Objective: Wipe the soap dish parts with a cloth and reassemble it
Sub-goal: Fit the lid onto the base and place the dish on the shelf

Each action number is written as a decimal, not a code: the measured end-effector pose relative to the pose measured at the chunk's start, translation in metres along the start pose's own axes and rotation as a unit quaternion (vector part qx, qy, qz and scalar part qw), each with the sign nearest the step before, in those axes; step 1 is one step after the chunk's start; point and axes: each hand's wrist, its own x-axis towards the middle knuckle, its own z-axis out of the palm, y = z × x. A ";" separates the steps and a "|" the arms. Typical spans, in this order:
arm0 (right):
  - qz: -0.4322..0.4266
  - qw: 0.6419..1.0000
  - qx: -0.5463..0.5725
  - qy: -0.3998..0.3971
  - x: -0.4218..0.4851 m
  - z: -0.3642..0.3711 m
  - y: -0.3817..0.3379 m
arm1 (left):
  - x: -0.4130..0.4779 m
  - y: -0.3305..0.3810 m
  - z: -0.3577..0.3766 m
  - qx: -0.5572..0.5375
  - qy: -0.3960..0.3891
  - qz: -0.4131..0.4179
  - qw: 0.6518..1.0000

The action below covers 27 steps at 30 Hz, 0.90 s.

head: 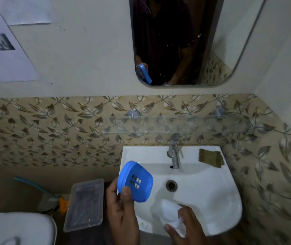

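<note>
Holding: the left hand (121, 214) grips a blue soap dish part (135, 181) at its lower edge, thumb pressed on the slotted face, the piece tilted over the left rim of the white sink (211, 188); fingers closed round it
Right hand: the right hand (185, 225) is closed on a white cloth (171, 213), bunched low in the basin; blurred, so it may be wrapped over something I cannot make out
Sink fittings: a metal tap (174, 156) stands at the back centre; the drain (171, 185) lies below it, apart from both hands
Sink ledge: a brown flat scrap (210, 158) lies right of the tap
Above: a clear glass shelf (174, 124) on the leaf-patterned tiles; a mirror (181, 41) higher up reflects the blue part
Left of sink: a clear plastic box (84, 204) lies on the floor; beside it a white toilet lid (17, 228)
Writing: papers (5, 41) on the wall carry dark print, too blurred to read
</note>
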 end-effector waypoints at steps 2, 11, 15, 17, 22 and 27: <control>0.019 0.999 0.010 0.031 -0.018 -0.014 -0.017 | -0.010 -0.001 0.004 0.006 -0.031 -0.011 0.999; -0.166 0.970 0.133 0.115 -0.020 -0.095 -0.086 | -0.064 0.002 0.017 0.024 -0.093 -0.029 0.995; -0.201 0.964 0.122 0.125 -0.019 -0.108 -0.105 | -0.082 0.009 0.024 0.060 -0.135 0.007 0.989; -0.207 0.961 0.126 0.134 -0.018 -0.112 -0.108 | -0.087 0.015 0.027 0.063 -0.143 0.020 0.987; -0.227 0.955 0.124 0.148 -0.020 -0.118 -0.115 | -0.095 0.029 0.029 0.052 -0.175 0.013 0.983; -0.229 0.952 0.128 0.155 -0.022 -0.120 -0.112 | -0.098 0.035 0.026 0.049 -0.204 0.022 0.978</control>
